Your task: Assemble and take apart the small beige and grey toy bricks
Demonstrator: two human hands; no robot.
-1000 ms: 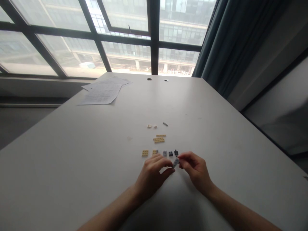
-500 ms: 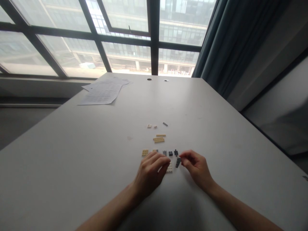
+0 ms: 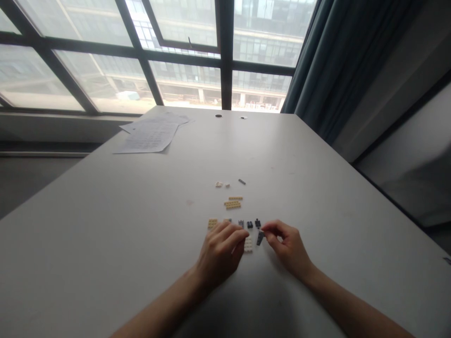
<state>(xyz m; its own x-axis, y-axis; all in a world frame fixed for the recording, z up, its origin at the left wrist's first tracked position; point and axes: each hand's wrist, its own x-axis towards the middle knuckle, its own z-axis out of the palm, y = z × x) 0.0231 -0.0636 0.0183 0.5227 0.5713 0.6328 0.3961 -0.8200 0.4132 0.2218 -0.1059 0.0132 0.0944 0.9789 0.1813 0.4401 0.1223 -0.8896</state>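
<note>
My right hand (image 3: 285, 241) pinches the upper end of a dark grey brick piece (image 3: 260, 238) between thumb and fingertips. My left hand (image 3: 223, 244) is closed, its fingers bent together beside a white studded plate (image 3: 248, 244); what its fingertips hold, if anything, is hidden. Just beyond the hands lie a tan plate (image 3: 212, 223), a grey piece (image 3: 241, 224), a black piece (image 3: 250, 225) and another black piece (image 3: 258, 223). A partly covered piece shows above my left hand.
Several long tan bricks (image 3: 233, 205) lie farther back on the white table (image 3: 105, 234). Beyond them are small white pieces (image 3: 219, 184) and a thin grey piece (image 3: 242, 181). Printed papers (image 3: 148, 136) lie at the back left, before the windows.
My right hand and the dark grey piece have shifted very slightly left. My left hand has barely moved.
</note>
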